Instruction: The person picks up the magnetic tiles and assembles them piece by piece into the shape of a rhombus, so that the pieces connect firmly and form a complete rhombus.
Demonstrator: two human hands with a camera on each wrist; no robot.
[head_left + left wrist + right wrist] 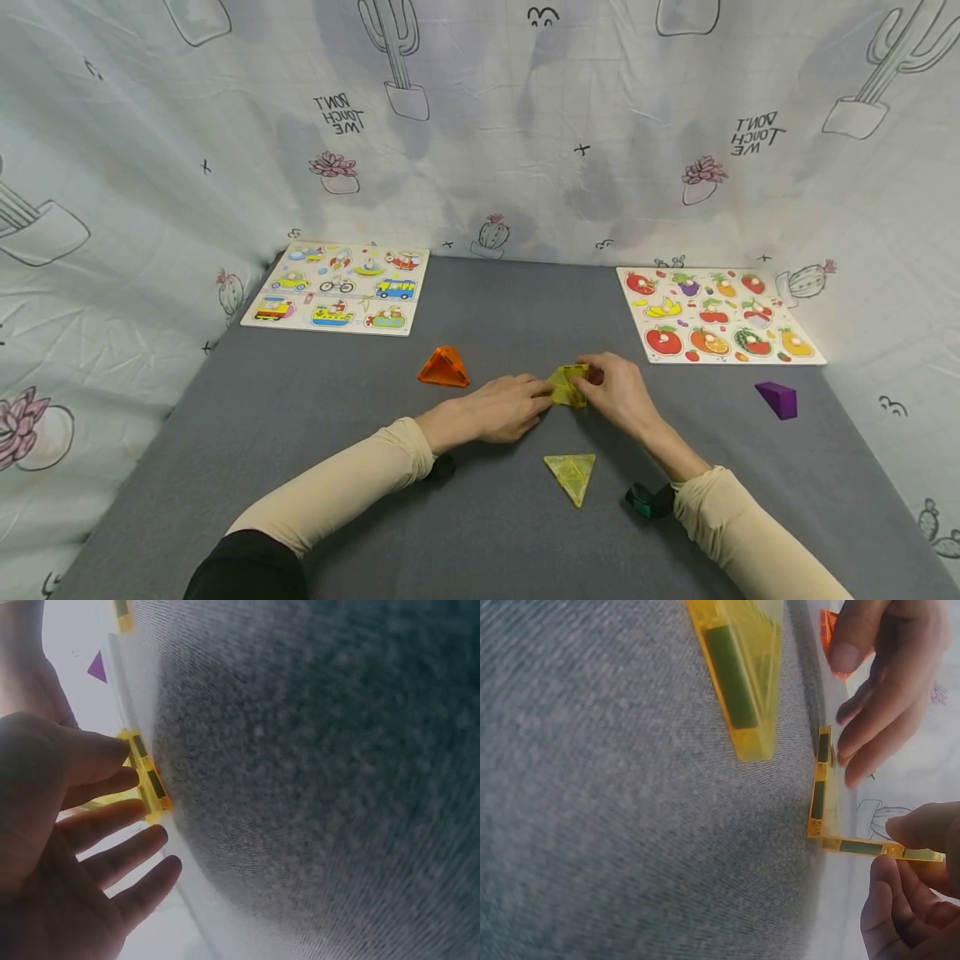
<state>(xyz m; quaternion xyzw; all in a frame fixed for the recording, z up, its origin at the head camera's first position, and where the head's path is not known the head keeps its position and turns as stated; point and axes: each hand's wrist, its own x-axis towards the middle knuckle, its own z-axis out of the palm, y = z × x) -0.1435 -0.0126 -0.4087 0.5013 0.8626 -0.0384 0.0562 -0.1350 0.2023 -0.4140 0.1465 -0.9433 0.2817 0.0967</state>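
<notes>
White backdrop cloth along top and both sides of frame, bearing cactus prints and mirrored lettering; grey textured surface, centre to bottom.

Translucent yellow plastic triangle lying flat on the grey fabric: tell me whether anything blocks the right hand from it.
Nothing visible does: in the head view only grey fabric lies between the right hand and the flat translucent yellow plastic triangle. That hand is occupied, though, pinching another translucent yellow tile.
</notes>
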